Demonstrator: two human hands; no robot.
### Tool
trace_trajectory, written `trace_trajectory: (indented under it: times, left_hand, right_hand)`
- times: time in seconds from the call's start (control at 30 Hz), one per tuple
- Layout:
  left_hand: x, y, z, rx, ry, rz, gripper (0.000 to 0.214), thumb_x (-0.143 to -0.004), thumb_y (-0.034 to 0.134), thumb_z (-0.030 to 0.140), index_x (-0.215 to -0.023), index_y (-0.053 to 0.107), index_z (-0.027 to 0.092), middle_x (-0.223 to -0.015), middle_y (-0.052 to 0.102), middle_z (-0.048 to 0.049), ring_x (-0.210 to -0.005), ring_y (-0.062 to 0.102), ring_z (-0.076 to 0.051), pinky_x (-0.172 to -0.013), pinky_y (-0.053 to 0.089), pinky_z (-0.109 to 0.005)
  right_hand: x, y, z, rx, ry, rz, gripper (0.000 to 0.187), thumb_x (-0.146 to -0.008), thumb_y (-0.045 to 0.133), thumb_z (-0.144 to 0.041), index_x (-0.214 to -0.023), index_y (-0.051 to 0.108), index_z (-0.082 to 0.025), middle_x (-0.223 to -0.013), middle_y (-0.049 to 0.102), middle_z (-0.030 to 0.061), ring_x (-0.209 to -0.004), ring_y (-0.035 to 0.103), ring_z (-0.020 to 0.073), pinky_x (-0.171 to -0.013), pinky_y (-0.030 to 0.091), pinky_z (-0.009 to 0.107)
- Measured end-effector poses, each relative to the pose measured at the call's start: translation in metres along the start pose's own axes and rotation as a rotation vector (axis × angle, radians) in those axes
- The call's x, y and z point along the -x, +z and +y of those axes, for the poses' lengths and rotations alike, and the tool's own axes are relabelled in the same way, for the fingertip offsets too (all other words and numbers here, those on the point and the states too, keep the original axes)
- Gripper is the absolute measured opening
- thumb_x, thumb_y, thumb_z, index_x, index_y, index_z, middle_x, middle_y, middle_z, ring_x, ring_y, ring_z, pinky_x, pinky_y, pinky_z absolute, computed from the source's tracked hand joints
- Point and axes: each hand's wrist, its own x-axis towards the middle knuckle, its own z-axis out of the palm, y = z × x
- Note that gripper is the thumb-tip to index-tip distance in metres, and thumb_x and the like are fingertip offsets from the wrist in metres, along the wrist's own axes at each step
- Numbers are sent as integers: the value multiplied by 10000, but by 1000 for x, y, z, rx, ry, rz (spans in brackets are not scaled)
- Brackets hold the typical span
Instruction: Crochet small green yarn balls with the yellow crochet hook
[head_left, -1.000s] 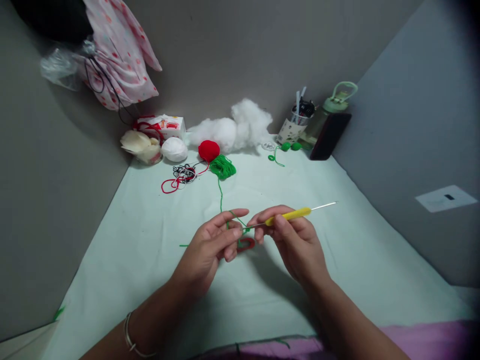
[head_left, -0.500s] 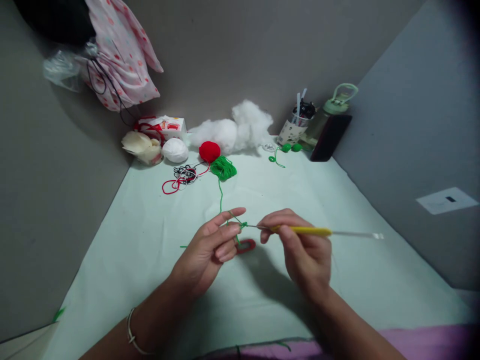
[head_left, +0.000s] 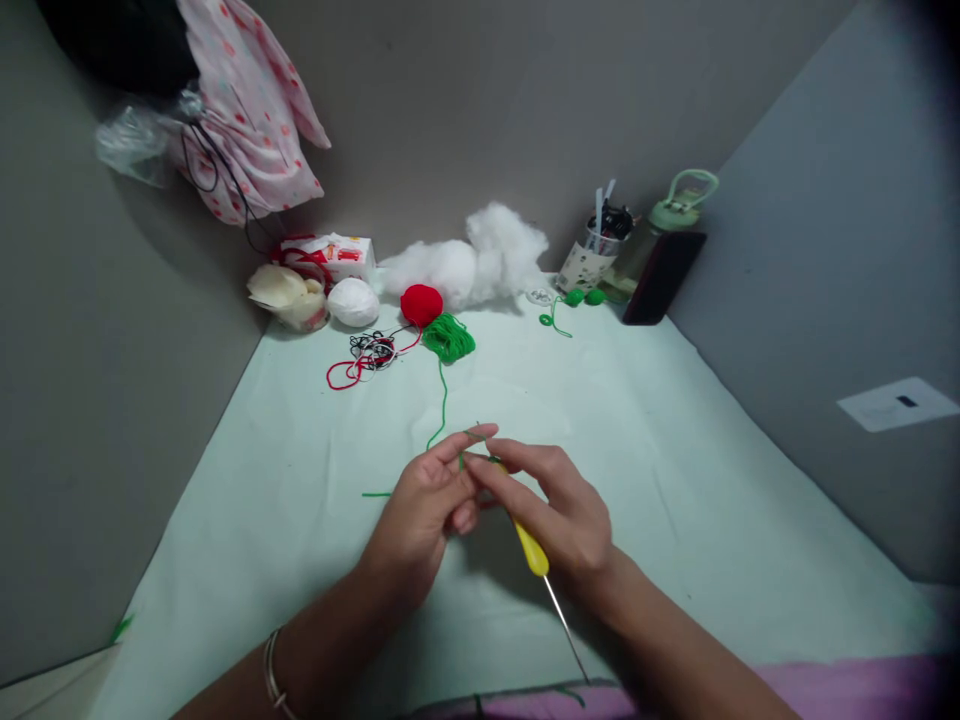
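Note:
My left hand (head_left: pixel 427 505) pinches green yarn between thumb and fingers, with a strand over its raised index finger. My right hand (head_left: pixel 555 505) is up against the left fingertips, its thumb and index finger close around the yarn work. A crochet hook with a yellow handle (head_left: pixel 531 548) passes behind the right thumb, its rear metal shaft slanting down toward the front edge; its front tip is hidden among the fingers. From the left hand the strand runs back to a green yarn skein (head_left: pixel 450 339). A short green yarn tail (head_left: pixel 375 494) sticks out leftward.
A red yarn ball (head_left: pixel 421 305), a white yarn ball (head_left: pixel 353 302), tangled yarn (head_left: pixel 371 352) and white stuffing (head_left: pixel 499 255) lie at the back. Back right stand a pen cup (head_left: pixel 585 268), a bottle (head_left: pixel 673 212) and a dark phone-like slab (head_left: pixel 664 280). Small green pieces (head_left: pixel 574 298) lie nearby.
My right hand has moved left to meet my left fingers. The crochet hook has swung from nearly level to pointing down toward me. The red oval item under the hands is now mostly covered.

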Motion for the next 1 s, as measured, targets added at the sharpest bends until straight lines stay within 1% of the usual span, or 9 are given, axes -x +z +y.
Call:
trace_trajectory:
  times: [0.07, 0.17, 0.23, 0.3, 0.43, 0.63, 0.73, 0.9, 1.0]
  left_hand:
    - [-1, -1, 3, 76, -54, -19, 436, -779, 901, 251, -1169, 754, 123, -599, 441, 99, -466, 252, -17, -469, 229, -184]
    - [-1, -4, 9, 123, -61, -10, 294, -809, 869, 205, -1081, 787, 126, -562, 380, 110, -460, 238, -14, -464, 235, -164]
    - [0, -4, 10, 107, -41, -6, 254, -819, 857, 201, -1058, 793, 142, -541, 368, 113, -451, 255, -15, -465, 243, -163]
    - [1, -3, 9, 53, -16, -20, 314, -806, 867, 203, -1107, 786, 170, -559, 433, 102, -445, 296, -17, -468, 257, -175]
    - [2, 0, 4, -60, 23, -42, 430, -788, 888, 251, -1197, 770, 194, -694, 615, 49, -473, 386, -24, -514, 331, -210]
    - [2, -1, 9, -44, -4, -11, 340, -814, 854, 253, -1137, 787, 171, -568, 521, 82, -493, 402, -51, -573, 387, -235]
    - [3, -1, 10, -52, 24, 35, 361, -803, 862, 246, -1150, 777, 191, -638, 547, 78, -502, 414, -48, -553, 380, -230]
    - [3, -1, 6, -26, 9, 12, 572, -790, 887, 247, -1322, 685, 186, -669, 567, 74, -476, 379, -36, -489, 290, -209]
    - [2, -2, 7, 67, -98, -39, 577, -784, 899, 255, -1299, 679, 117, -586, 482, 101, -461, 291, -23, -474, 248, -187]
  right_hand:
    - [-1, -2, 3, -53, 53, 32, 353, -981, 673, -130, -1268, 774, -310, -1179, 785, 81, -1006, 756, 230, -819, 658, 372]
    - [-11, -9, 5, -358, 323, 144, 206, -1041, 613, -217, -1082, 812, -253, -959, 777, 57, -776, 723, 172, -710, 633, 328]
    - [-16, -11, 6, -568, 455, 191, 213, -1048, 617, -298, -988, 814, -240, -886, 759, 42, -679, 684, 147, -636, 609, 297]
    - [-18, -10, 5, -685, 493, 146, 209, -1035, 643, -343, -977, 819, -247, -918, 767, 42, -696, 686, 145, -639, 606, 288]
    - [-15, -6, 4, -662, 487, 37, 168, -1024, 669, -333, -1045, 827, -280, -1016, 796, 47, -827, 716, 152, -741, 614, 286]
    - [-16, -8, 5, -769, 555, 47, 255, -1052, 602, -390, -1005, 779, -213, -941, 803, 69, -714, 734, 168, -672, 651, 320]
    - [-12, -10, 1, -584, 438, 52, 244, -1083, 535, -313, -1059, 760, -221, -971, 804, 69, -746, 758, 173, -692, 665, 326]
    - [0, -6, -1, 31, -49, -62, 318, -1032, 599, -179, -1293, 743, -289, -1106, 799, 78, -979, 770, 225, -785, 670, 343]
    - [0, -5, 0, 71, -78, -38, 341, -1015, 627, -158, -1296, 754, -301, -1152, 780, 81, -999, 759, 218, -778, 661, 321]
